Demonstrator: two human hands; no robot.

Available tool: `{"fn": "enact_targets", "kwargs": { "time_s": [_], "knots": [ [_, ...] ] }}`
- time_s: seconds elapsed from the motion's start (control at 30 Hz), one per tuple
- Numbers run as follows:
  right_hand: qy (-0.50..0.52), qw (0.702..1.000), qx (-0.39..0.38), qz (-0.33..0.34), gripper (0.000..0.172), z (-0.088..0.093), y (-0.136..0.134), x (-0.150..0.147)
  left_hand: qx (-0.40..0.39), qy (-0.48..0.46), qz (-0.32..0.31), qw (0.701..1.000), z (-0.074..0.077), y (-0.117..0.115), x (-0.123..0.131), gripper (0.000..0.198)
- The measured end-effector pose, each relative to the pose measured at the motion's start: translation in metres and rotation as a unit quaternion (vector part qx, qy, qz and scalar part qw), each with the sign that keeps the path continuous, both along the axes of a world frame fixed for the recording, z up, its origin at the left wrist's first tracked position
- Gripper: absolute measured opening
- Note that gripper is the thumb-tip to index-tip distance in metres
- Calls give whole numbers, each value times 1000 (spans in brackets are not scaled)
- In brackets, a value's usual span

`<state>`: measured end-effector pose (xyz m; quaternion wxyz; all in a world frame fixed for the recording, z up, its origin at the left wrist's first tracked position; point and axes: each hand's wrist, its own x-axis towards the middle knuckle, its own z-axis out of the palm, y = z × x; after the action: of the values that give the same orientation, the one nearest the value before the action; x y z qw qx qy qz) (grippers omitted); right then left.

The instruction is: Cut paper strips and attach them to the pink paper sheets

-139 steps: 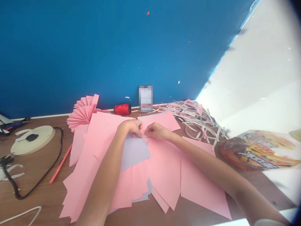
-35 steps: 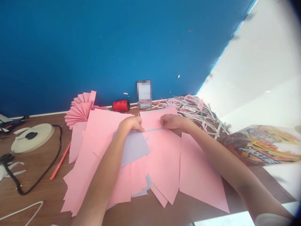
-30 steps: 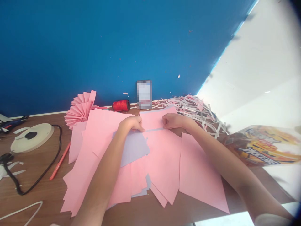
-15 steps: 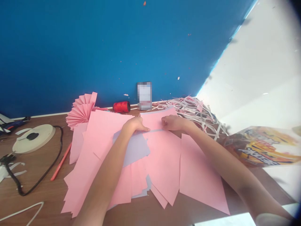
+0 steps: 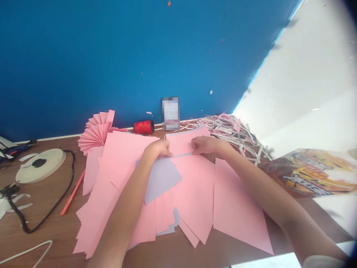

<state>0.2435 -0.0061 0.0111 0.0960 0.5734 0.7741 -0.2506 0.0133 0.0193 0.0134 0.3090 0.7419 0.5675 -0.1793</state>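
A pale lilac paper sheet (image 5: 160, 176) lies on a spread of pink paper sheets (image 5: 195, 190) on a brown table. My left hand (image 5: 157, 149) pinches the far edge of the lilac sheet, fingers pressed together on a narrow folded strip (image 5: 182, 154). My right hand (image 5: 205, 145) pinches the same strip at its right end, fingers closed. The strip runs straight between the two hands. My forearms cover part of the sheets.
A folded pink paper fan (image 5: 96, 132), a red thread spool (image 5: 144, 127) and a blurred card (image 5: 170, 113) stand by the blue wall. Shredded paper strips (image 5: 237, 132) pile at right, a printed bag (image 5: 309, 175) beyond. A round pale disc (image 5: 40, 165), black cable (image 5: 55, 203) and orange pencil (image 5: 73, 192) lie left.
My hands have drawn apart along the lilac sheet's far edge since the oldest frame, and a narrow fold now spans between them. The sheet's near corner has swung slightly right.
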Motion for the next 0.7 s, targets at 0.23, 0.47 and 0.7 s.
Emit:
{"fn": "enact_targets", "kwargs": {
  "time_s": [0.23, 0.47, 0.7],
  "knots": [
    [-1, 1000, -21, 6, 22, 3, 0, 4, -21, -14, 4, 1000, 1, 0, -1, 30],
    [-6, 1000, -27, 10, 19, 12, -6, -1, -63, -78, -19, 995, 0, 10, -23, 37],
    [20, 999, -37, 12, 18, 23, -12, -8, -1, -51, 27, 998, 15, 19, -67, 59]
  ]
}}
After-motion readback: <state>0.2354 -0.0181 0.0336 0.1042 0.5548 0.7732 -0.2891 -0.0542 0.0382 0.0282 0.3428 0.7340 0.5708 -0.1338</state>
